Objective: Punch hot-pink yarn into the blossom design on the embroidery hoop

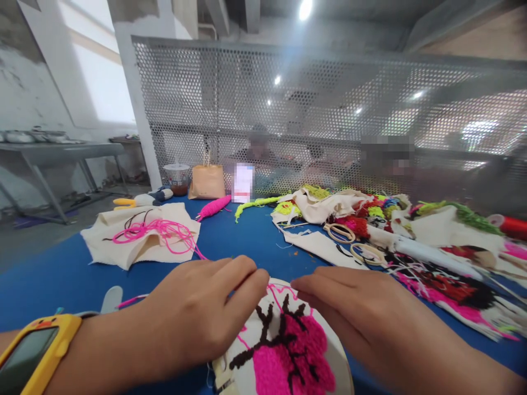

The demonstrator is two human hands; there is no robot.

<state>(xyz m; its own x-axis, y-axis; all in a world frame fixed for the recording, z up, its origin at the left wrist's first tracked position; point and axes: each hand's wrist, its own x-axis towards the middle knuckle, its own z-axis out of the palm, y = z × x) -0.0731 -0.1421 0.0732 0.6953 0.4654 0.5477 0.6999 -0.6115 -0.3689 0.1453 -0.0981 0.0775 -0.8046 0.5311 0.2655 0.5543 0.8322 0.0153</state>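
A round embroidery hoop [284, 356] with cream cloth lies at the near edge of the blue table [242, 230]. Its cloth carries a tufted pink patch with dark brown branch lines. My left hand [197, 318] rests on the hoop's upper left, fingers bent and pressed together at the far rim. My right hand [349, 307] lies on the upper right, fingers together and pointing left toward the left fingertips. The two sets of fingertips almost meet over a thin pink yarn strand [278, 289]. A yellow watch [37, 351] sits on my left wrist.
A cream cloth with loose pink yarn [152, 233] lies at left. Pink [214, 207] and green [255, 204] yarn skeins, a paper bag [207, 181] and a cup [178, 178] stand further back. Tufted pieces and scissors [341, 233] pile at right. People sit behind a perforated metal screen [329, 109].
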